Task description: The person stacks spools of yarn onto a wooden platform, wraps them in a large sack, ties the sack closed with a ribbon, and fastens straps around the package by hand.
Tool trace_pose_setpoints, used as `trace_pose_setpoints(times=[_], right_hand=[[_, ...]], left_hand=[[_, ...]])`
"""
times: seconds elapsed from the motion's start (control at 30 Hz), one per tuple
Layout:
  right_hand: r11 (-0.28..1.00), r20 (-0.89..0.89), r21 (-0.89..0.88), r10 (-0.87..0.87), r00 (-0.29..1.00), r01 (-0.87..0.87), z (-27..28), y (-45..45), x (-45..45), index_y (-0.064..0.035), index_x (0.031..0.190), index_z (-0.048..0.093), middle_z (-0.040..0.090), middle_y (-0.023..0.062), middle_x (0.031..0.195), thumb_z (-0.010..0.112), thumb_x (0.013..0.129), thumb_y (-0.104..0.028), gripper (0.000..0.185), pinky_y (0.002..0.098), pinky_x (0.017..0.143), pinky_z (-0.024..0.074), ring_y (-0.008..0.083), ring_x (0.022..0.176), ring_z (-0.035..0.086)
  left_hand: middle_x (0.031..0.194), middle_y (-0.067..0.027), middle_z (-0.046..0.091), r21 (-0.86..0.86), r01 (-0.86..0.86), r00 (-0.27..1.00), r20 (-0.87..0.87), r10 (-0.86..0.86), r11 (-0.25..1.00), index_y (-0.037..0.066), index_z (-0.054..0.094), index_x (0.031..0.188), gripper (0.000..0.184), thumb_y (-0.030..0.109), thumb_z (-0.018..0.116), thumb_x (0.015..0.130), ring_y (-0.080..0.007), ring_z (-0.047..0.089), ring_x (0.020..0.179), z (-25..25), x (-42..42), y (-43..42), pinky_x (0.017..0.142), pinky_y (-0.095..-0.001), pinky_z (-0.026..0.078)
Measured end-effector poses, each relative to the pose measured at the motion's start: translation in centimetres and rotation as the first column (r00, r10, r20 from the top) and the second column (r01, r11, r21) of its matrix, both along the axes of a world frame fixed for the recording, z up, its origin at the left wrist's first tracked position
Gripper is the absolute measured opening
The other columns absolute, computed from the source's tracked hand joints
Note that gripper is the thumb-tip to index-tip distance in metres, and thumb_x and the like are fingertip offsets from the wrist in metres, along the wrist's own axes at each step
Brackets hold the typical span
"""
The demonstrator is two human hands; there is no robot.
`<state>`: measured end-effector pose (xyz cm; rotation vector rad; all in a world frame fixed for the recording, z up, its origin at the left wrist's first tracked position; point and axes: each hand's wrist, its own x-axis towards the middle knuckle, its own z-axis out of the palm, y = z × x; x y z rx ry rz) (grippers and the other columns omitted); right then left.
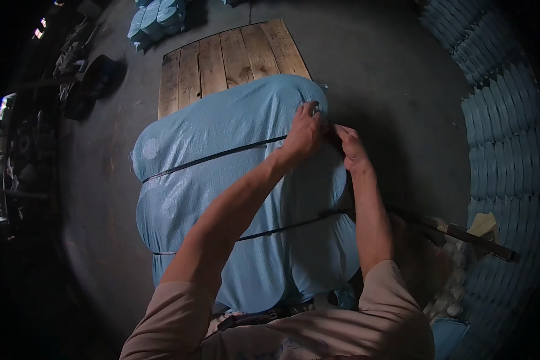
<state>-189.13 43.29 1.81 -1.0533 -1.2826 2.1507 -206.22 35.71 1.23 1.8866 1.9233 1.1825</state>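
Note:
A large bale (210, 198) wrapped in light blue woven plastic lies in front of me, bulging between two dark straps. The upper black strap (216, 158) crosses the bale and runs under my left hand (305, 131), whose fingers are curled at the bale's upper right corner. Just to its right, my right hand (352, 149) has its fingers closed on the same dark strap at the bale's edge. My fingers partly hide the strap there. A lower black strap (270, 233) passes beneath my left forearm.
A wooden plank board (234, 57) lies beyond the bale. Stacked blue bundles (498, 138) line the right side, and another blue bundle (157, 23) sits at the far left. A dark bar (468, 237) sticks out at right. Dark round containers (102, 78) stand at left.

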Motion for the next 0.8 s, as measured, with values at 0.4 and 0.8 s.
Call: trace_pose_setpoints(times=[0.4, 0.8], right_hand=[[0.93, 0.387, 0.358, -0.064, 0.92, -0.086, -6.3, 1.5, 5.0, -0.0064, 0.112, 0.072, 0.071, 0.0061, 0.101, 0.055, 0.107, -0.03, 0.029, 0.0319, 0.086, 0.0489, 0.0179, 0.091, 0.062], [0.438, 0.31, 0.895, -0.484, 0.818, -0.08, 3.4, -17.5, 7.7, 0.0008, 0.111, 0.07, 0.075, 0.0136, 0.104, 0.056, 0.107, -0.02, 0.026, 0.0375, 0.084, 0.0554, 0.0247, 0.093, 0.071]], left_hand=[[0.145, -0.0206, 0.055, -0.011, 0.227, 0.963, 0.154, -0.223, 0.974, 0.011, 0.06, 0.137, 0.044, 0.003, 0.064, 0.094, -0.0441, 0.065, 0.113, 16.4, -2.8, -16.3, 0.094, -0.0507, 0.056], [0.11, -0.0168, 0.074, 0.561, 0.067, 0.993, 0.044, -0.111, 0.825, 0.018, 0.065, 0.134, 0.033, 0.022, 0.061, 0.102, -0.0259, 0.073, 0.087, 35.2, -4.9, -57.4, 0.08, -0.0388, 0.058]])
